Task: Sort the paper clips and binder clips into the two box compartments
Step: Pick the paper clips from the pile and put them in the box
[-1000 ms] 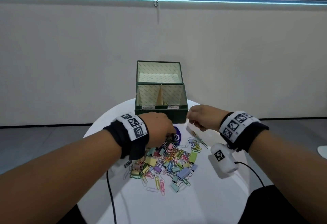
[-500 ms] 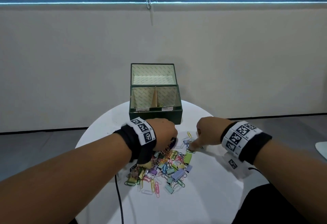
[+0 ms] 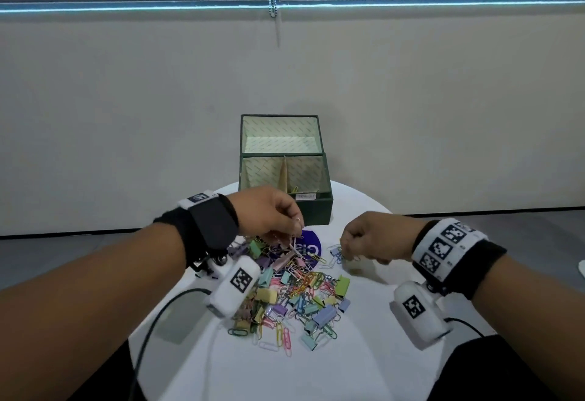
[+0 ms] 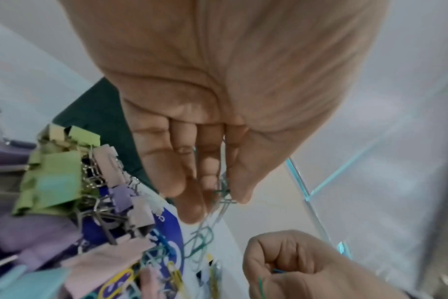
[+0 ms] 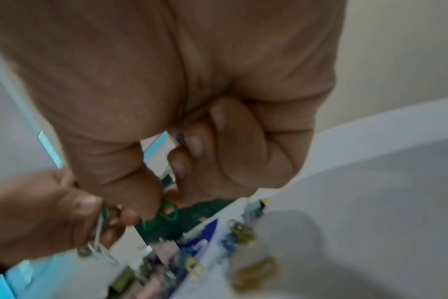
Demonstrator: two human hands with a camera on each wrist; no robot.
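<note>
A heap of pastel binder clips and coloured paper clips (image 3: 294,289) lies on the round white table (image 3: 364,362). Behind it stands the green box (image 3: 316,210), lid up, with a divider (image 3: 284,175) between its two compartments. My left hand (image 3: 296,232) hovers over the heap's far end and pinches a few linked paper clips (image 4: 224,194) that dangle from thumb and fingers. At the heap's right edge my right hand (image 3: 345,250) is curled, pinching a green paper clip (image 5: 166,210) between thumb and forefinger. A few clips show in the right compartment (image 3: 296,190).
A round blue sticker (image 3: 308,242) lies on the table under the heap's far end. Cables from the wrist cameras trail over the table's front left (image 3: 152,315) and right (image 3: 465,324). A plain wall rises behind the box; grey floor surrounds the table.
My left hand has lifted off the heap, drawing up a small chain of paper clips. My right hand came down from near the box to the heap's right edge and closed on a clip.
</note>
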